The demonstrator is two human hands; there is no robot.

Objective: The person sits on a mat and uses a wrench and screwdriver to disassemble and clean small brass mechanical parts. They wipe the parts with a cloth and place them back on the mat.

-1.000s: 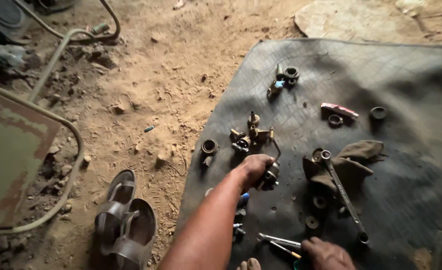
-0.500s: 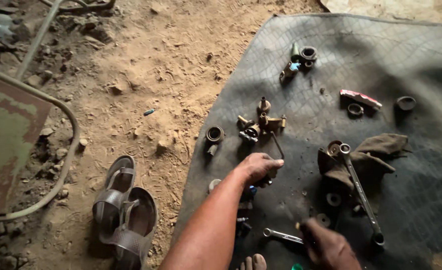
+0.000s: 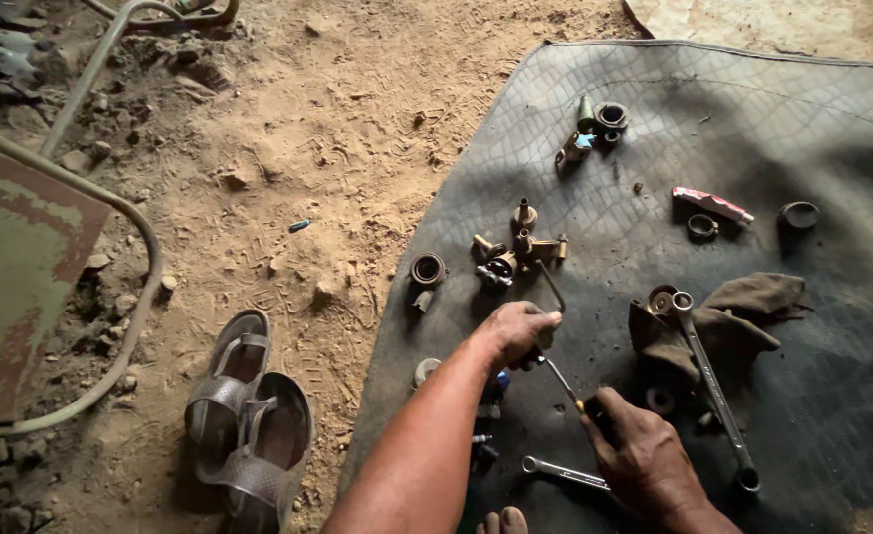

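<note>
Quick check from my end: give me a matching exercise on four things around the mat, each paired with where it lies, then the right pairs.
Things:
1. long ring spanner
2. sandals
3. short spanner
4. red and white tube

Places:
A. on the sandy ground, left of the mat
B. far right part of the mat, beside a small ring
C. across the brown rag
D. on the mat, just below the right hand

Pairs: 1-C, 2-A, 3-D, 4-B

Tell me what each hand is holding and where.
Right hand grips a screwdriver by its handle end; left hand clasps a small part at its tip, mostly hidden.
</note>
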